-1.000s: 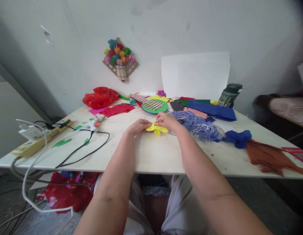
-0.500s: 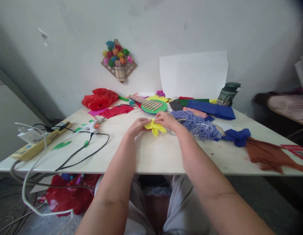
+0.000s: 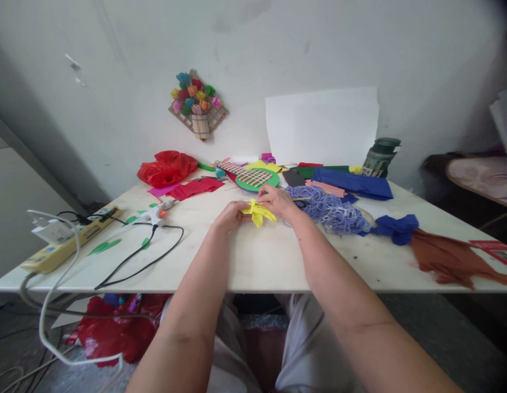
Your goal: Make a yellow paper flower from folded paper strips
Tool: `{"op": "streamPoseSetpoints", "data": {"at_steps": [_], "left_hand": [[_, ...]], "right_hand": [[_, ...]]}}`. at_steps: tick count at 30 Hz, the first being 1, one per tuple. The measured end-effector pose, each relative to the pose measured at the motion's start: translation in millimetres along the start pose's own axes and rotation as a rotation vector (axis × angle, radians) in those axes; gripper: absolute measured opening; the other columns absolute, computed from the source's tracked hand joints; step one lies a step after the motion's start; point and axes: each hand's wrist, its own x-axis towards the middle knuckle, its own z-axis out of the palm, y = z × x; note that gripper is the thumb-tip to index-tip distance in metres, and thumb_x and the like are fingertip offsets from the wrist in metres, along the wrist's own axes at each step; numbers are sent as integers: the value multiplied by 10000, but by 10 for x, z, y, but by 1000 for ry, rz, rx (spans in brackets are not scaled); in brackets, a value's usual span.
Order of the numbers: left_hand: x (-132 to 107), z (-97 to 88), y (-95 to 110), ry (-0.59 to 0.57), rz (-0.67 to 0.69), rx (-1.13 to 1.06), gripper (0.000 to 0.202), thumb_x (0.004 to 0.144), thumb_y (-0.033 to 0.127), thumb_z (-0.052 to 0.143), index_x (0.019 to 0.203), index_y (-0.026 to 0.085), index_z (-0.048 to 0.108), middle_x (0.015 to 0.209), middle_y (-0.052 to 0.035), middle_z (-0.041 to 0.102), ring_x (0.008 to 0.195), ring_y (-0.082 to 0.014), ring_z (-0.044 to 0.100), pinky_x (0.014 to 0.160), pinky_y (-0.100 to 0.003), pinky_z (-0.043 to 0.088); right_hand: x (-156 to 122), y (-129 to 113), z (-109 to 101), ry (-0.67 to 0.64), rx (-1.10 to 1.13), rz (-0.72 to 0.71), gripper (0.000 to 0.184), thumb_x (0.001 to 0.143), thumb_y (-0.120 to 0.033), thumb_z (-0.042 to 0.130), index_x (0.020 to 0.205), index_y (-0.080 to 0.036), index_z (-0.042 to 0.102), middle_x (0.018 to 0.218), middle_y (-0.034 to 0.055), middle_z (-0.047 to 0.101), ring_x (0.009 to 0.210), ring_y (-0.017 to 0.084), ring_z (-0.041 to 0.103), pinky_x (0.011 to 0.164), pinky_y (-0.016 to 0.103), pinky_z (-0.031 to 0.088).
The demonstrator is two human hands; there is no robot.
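A piece of yellow crepe paper (image 3: pixel 257 213), gathered at its top and spreading into petal-like flaps, is just above the white table between my hands. My left hand (image 3: pixel 232 214) is closed, its fingers pinching the paper's left side. From the right, my right hand (image 3: pixel 276 202) has thumb and fingers pinched at the gathered top of the same paper. A thin wooden stick (image 3: pixel 303 199) pokes out to the right of my right hand; whether the hand grips it is hidden. Beside that hand lies a tangle of purple yarn (image 3: pixel 330 210).
A green guitar-shaped craft (image 3: pixel 257 177) and a phone (image 3: pixel 294 178) lie behind my hands. A glue gun (image 3: pixel 155 214) with its cord and a power strip (image 3: pixel 69 240) are on the left. Blue crepe paper (image 3: pixel 396 228) and brown crepe paper (image 3: pixel 441 256) lie right. A dark green jar (image 3: pixel 380 158) stands behind.
The yellow paper has turned slightly between my fingers, and its flaps lie a little differently. Both hands keep their pinch in nearly the same place. The camera view has shifted slightly.
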Motion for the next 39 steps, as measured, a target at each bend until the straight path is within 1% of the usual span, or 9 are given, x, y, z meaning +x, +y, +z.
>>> {"op": "streamPoseSetpoints", "data": {"at_steps": [9, 12, 15, 20, 23, 27, 31, 35, 39], "left_hand": [[-8, 40, 7, 53, -17, 1, 142, 641, 96, 541, 750, 57, 624, 749, -127, 668, 634, -196, 639, 622, -294, 514], [5, 36, 8, 79, -37, -16, 150, 641, 90, 519, 744, 59, 624, 744, -129, 668, 649, -204, 641, 624, -300, 516], [9, 32, 15, 81, -50, -39, 170, 641, 81, 501, 760, 63, 621, 751, -126, 667, 670, -202, 639, 621, -295, 518], [-20, 55, 34, 66, 18, -68, 215, 621, 66, 519, 817, 88, 603, 785, -95, 655, 687, -177, 626, 605, -284, 521], [-29, 70, 36, 79, 60, -74, 225, 599, 56, 527, 809, 107, 590, 748, -65, 639, 655, -161, 612, 575, -275, 514], [-13, 80, 25, 77, 103, -62, 208, 593, 88, 539, 796, 121, 576, 708, -49, 624, 616, -150, 596, 545, -257, 491], [3, 90, 12, 106, 127, -72, 180, 585, 123, 552, 764, 126, 553, 672, -28, 606, 590, -131, 581, 548, -241, 475], [20, 73, -7, 99, 187, -66, 224, 571, 145, 560, 795, 132, 552, 663, -9, 604, 581, -119, 578, 561, -239, 466], [35, 49, -19, 104, 222, -13, 256, 559, 169, 559, 808, 114, 574, 632, -11, 607, 539, -112, 572, 531, -223, 443]], "right_hand": [[-1, -71, 1, 12, -68, 26, 177, 798, -285, 497, 781, -249, 670, 1042, -13, 599, 731, 122, 543, 587, 234, 312], [-4, -115, -9, 21, -83, 30, 196, 808, -289, 479, 769, -247, 667, 1060, -13, 591, 736, 127, 542, 587, 242, 307], [-1, -141, -18, 23, -83, 35, 213, 817, -285, 459, 772, -247, 663, 1076, -9, 581, 752, 131, 541, 598, 246, 313], [16, -105, 16, 54, -36, 59, 207, 812, -278, 465, 813, -253, 670, 1069, -6, 576, 783, 132, 547, 629, 251, 343], [22, -71, 47, 89, 16, 72, 190, 795, -272, 492, 823, -260, 679, 1039, -8, 589, 790, 135, 551, 640, 250, 361], [21, -68, 67, 123, 55, 76, 180, 783, -272, 512, 828, -259, 686, 1013, -3, 603, 792, 141, 551, 636, 251, 372], [26, -79, 80, 142, 90, 77, 175, 772, -264, 529, 844, -255, 688, 990, -1, 607, 802, 142, 548, 639, 249, 377], [35, -65, 99, 167, 119, 78, 173, 770, -256, 533, 834, -253, 694, 967, 6, 601, 811, 138, 543, 652, 247, 384], [31, -63, 114, 185, 113, 86, 184, 780, -260, 523, 845, -247, 695, 958, 14, 596, 799, 138, 540, 656, 251, 387]]}}
